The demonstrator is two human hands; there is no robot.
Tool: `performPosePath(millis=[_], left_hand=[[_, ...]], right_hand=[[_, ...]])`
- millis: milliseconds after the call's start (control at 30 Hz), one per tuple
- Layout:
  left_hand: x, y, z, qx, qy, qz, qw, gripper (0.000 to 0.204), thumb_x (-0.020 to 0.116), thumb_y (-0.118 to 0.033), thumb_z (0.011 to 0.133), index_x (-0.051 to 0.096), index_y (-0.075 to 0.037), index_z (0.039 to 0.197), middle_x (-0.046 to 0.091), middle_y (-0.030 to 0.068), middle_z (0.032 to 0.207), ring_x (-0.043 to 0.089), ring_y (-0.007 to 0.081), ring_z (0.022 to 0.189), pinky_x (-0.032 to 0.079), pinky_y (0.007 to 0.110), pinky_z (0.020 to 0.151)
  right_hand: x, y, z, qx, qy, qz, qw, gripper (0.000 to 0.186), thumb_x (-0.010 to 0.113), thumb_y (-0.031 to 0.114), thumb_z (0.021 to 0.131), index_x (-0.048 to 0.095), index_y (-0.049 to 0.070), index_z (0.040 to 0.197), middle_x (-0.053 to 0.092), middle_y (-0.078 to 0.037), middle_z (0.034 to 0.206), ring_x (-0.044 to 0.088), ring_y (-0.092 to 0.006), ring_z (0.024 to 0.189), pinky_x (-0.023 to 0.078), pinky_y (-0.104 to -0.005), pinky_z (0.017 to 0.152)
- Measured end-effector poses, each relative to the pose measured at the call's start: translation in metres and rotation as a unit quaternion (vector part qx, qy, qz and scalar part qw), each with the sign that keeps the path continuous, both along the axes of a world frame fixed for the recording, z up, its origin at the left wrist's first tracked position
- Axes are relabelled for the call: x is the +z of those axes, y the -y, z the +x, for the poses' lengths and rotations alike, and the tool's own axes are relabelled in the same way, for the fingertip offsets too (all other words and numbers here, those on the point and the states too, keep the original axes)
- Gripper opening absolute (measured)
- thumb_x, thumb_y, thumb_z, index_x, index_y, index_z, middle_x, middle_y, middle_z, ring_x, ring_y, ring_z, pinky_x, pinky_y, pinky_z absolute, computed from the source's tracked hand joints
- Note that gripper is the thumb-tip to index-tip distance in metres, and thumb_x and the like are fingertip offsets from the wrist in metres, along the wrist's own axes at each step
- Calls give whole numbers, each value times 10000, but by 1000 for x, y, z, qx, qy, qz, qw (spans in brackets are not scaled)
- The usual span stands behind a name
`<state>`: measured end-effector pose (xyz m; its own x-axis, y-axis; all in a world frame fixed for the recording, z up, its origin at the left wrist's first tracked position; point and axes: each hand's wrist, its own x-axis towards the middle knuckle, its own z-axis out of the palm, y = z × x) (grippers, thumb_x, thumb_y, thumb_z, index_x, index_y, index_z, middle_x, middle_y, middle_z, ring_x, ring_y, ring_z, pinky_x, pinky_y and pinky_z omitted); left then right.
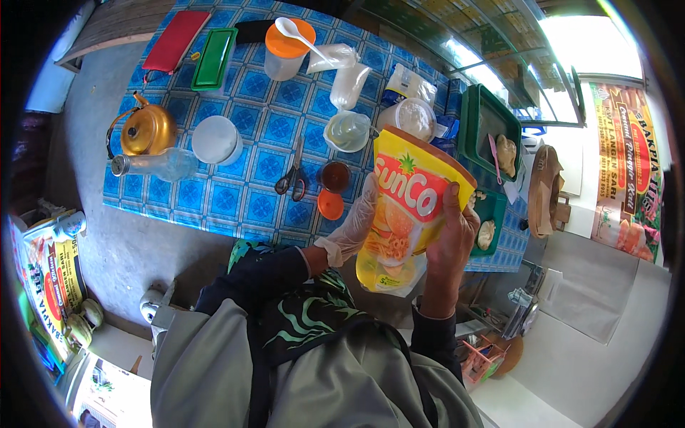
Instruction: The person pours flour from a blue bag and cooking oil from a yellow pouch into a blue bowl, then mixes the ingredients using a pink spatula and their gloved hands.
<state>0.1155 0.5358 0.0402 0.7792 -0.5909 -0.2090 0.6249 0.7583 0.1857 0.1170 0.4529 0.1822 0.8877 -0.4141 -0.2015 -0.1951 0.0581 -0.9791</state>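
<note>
Scissors (pixel 292 178) (on table (pixel 242 200)) left of jar (pixel 335 175)

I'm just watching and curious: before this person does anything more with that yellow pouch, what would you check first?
1. Both hands on the yellow pouch: ok, gloved left hand behind, bare right hand at its edge.
2. Pouch upright: ok, slightly tilted.
3. Pouch top opened: cannot tell.
4. Scissors within reach on the blue patterned table: ok.
5. Small dark jar uncovered, orange lid beside it: ok.
6. Room near jar: not ok, crowded.
</note>
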Motion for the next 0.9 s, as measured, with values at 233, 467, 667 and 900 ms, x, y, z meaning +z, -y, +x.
performPosePath(millis=[233, 467, 667, 900], left_hand=[[-4, -21, 6, -33, 72, 121, 989, 684, 351, -604, 959, 433, -44, 1342, 539, 77, 1267, 528, 151, 1137, 448, 292, 950], [14, -26, 0, -18, 290, 304, 907, 526, 338, -399, 1023, 436, 28, 1313, 547, 119, 1235, 485, 158, 1130, 393, 313, 982], [40, -10, -37, -68, 468, 329, 817, 586, 358, -431, 1003, 382, 33, 1360, 552, 126, 1229, 546, 186, 1101, 440, 315, 936], [64, 73, -143, -197, 386, 175, 884, 572, 401, -398, 997, 338, 22, 1380, 525, 140, 1255, 534, 212, 1144, 454, 358, 958]], right_hand=[[-10, -10, -28, -98, 54, 15, 994, 400, 605, 315, 941, 575, -32, 1138, 652, -98, 1058, 631, -155, 935, 512, -303, 806], [-12, -14, -89, -270, 118, -6, 955, 365, 527, 298, 984, 563, -27, 1145, 648, -115, 1065, 642, -185, 927, 512, -336, 839], [-19, 5, -170, -359, 259, 111, 890, 412, 487, 342, 990, 527, -19, 1186, 627, -138, 1122, 637, -228, 978, 510, -384, 878], [-9, 75, -282, -445, 293, 189, 825, 305, 510, 246, 989, 571, -37, 1086, 659, -142, 1026, 668, -208, 884, 558, -369, 810]])
